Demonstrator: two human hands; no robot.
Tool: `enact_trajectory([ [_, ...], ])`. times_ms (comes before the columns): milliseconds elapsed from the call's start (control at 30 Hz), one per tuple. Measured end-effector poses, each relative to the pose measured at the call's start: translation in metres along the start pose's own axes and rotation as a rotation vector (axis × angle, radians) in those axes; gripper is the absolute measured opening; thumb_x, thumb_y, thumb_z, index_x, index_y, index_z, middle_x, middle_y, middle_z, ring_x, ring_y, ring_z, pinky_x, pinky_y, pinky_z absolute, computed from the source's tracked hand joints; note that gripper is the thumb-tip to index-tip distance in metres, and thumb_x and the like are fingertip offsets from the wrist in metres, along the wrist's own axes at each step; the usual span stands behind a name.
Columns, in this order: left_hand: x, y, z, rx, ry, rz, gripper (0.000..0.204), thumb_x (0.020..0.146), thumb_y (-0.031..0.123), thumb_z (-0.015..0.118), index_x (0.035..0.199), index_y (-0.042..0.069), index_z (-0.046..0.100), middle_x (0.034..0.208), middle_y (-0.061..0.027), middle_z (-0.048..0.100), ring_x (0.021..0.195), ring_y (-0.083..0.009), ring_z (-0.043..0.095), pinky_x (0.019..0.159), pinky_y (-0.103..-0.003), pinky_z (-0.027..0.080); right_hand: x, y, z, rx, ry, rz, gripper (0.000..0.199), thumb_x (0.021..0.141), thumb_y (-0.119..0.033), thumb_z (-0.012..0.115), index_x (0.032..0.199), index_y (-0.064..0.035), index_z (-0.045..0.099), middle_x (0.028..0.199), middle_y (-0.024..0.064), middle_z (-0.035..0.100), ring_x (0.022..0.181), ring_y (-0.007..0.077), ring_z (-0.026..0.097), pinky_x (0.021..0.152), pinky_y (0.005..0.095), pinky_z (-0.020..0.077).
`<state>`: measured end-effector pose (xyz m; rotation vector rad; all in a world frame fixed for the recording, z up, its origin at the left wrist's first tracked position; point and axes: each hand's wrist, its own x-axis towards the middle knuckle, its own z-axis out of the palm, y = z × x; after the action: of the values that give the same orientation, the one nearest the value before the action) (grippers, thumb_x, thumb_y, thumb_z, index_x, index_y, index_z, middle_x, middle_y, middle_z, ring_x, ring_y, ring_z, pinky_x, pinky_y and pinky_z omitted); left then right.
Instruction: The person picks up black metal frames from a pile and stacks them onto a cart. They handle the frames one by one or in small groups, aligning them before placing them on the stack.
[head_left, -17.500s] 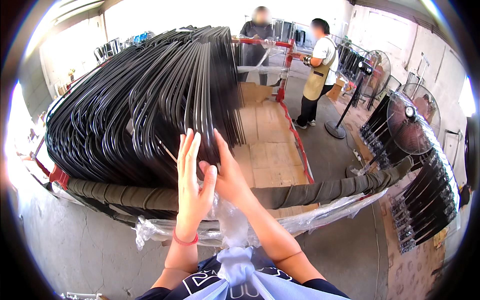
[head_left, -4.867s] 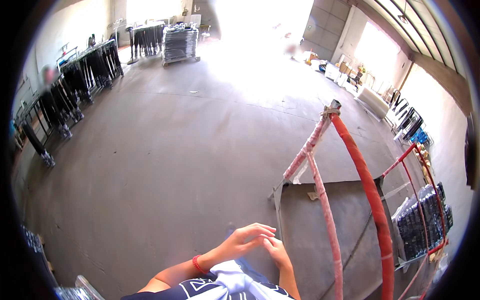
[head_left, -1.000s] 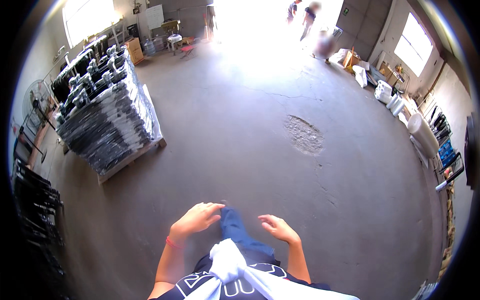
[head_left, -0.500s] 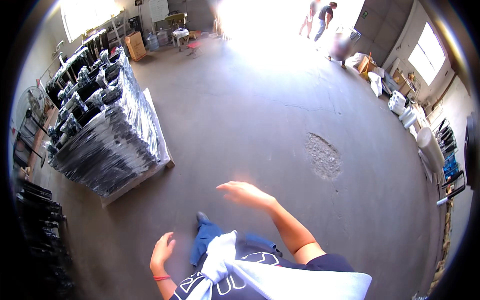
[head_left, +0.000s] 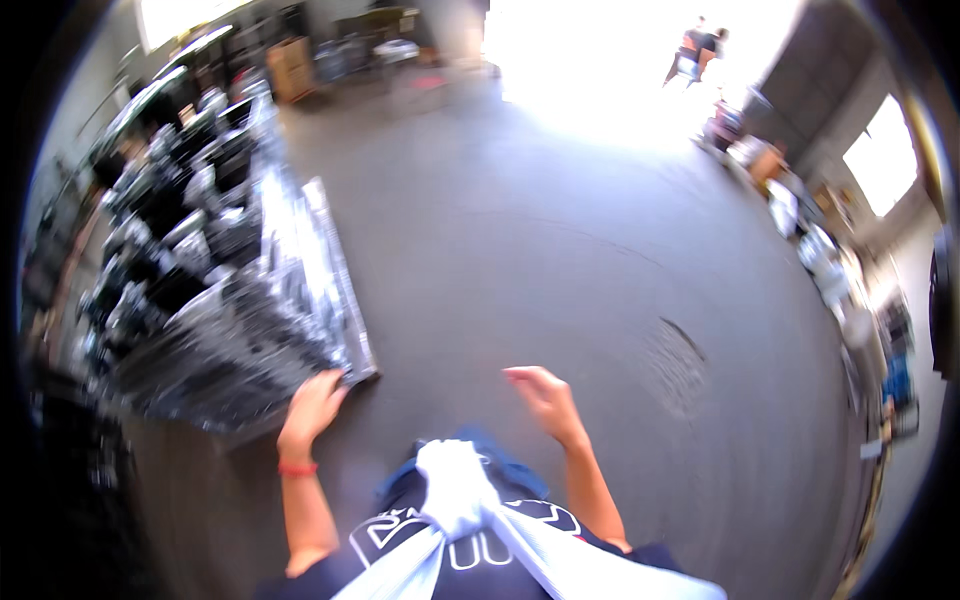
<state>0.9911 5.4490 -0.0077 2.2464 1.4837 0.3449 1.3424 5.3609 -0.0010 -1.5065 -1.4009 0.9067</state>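
My left hand (head_left: 312,408) hangs low at centre left with a red band on its wrist, fingers loosely curled and holding nothing. It is close to the near corner of a pallet stacked with plastic-wrapped black metal parts (head_left: 215,290). My right hand (head_left: 542,395) is raised in front of me over the bare concrete floor (head_left: 560,260), fingers relaxed and empty. A white cloth knot (head_left: 455,490) sits on my dark shirt below the hands. The picture is motion-blurred.
Racks of dark goods (head_left: 50,300) line the left wall behind the pallet. Boxes and clutter (head_left: 830,270) run along the right wall. People (head_left: 695,50) stand in the bright doorway at the far end. A rough round patch (head_left: 675,365) marks the floor at right.
The view has swung so the wrapped pallet is closer on my left. My left hand has come up beside the pallet corner and my right hand has drawn back nearer my body.
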Motion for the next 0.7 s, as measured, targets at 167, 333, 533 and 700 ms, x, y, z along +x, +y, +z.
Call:
enact_trajectory([
  [167,0.183,0.033,-0.002,-0.18,0.046,0.438,0.042,0.082,0.011,0.056,0.123,0.006,0.045,0.134,-0.0167,0.036,0.122,-0.0322,0.036,0.1,-0.039,0.032,0.081,0.027,0.013,0.418,0.417,0.203,0.019,0.088,-0.005,0.045,0.099,0.0027,0.058,0.096,0.0112,0.062,0.086,0.0173,0.06,0.077,0.0272,0.047],
  [333,0.315,-0.012,0.0,-0.146,0.091,0.394,0.059,0.084,0.012,0.056,0.133,-0.005,0.027,0.143,-0.0157,0.016,0.127,-0.0303,0.029,0.103,-0.036,0.029,0.208,0.09,0.005,0.526,0.563,0.381,0.023,0.089,-0.006,0.043,0.107,-0.0002,0.055,0.105,0.0086,0.058,0.089,0.0162,0.057,0.075,0.0256,0.0453],
  [533,0.411,-0.091,-0.05,-0.413,0.314,0.187,0.069,0.084,0.01,0.055,0.138,-0.001,0.012,0.145,-0.0149,0.007,0.117,-0.0265,0.044,0.097,-0.035,0.037,0.453,0.058,0.007,0.269,0.227,0.191,0.032,0.089,-0.007,0.042,0.119,0.0008,0.051,0.12,0.0086,0.051,0.098,0.015,0.055,0.076,0.0234,0.043],
  [700,0.485,-0.144,-0.08,-0.536,0.447,-0.078,0.069,0.086,0.012,0.053,0.14,0.003,0.01,0.145,-0.0141,0.009,0.112,-0.0265,0.049,0.093,-0.034,0.04,0.653,-0.009,0.067,0.153,-0.178,-0.116,0.039,0.087,-0.002,0.044,0.126,-0.002,0.045,0.13,0.008,0.043,0.103,0.0153,0.055,0.075,0.0219,0.0434],
])
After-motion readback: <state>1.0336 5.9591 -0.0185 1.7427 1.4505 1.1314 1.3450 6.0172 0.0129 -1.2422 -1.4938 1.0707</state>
